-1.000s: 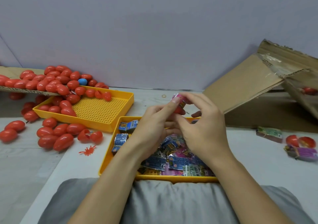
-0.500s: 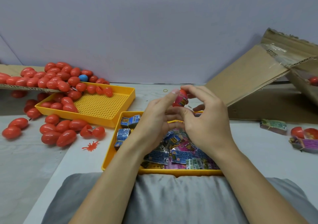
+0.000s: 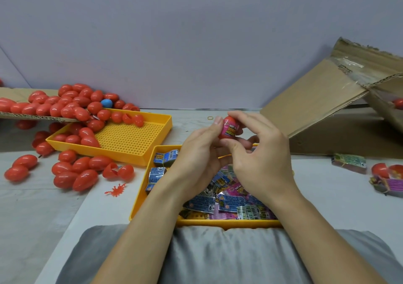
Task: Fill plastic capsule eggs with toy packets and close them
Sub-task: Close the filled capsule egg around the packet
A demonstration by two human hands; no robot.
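We hold a red egg (image 3: pixel 229 129) above the packet tray (image 3: pixel 139 196), both hands, left (image 3: pixel 197 153) and right (image 3: pixel 261 153), gripping it with a pink packet (image 3: pixel 230 130) half stuffed in, so next we probably press the halves closed.

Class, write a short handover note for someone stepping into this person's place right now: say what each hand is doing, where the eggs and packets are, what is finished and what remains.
Left hand and right hand: both pinch one red plastic capsule egg with a pink toy packet pressed in; not closed yet.
Loose toy packets: in the near yellow plastic tray.
Red eggs: heaped left, on the table, a cardboard flap and the far perforated yellow tray; most look closed, a few lie open.
Done: packet is in the held egg.
Left: snap it closed, then fill the open eggs.
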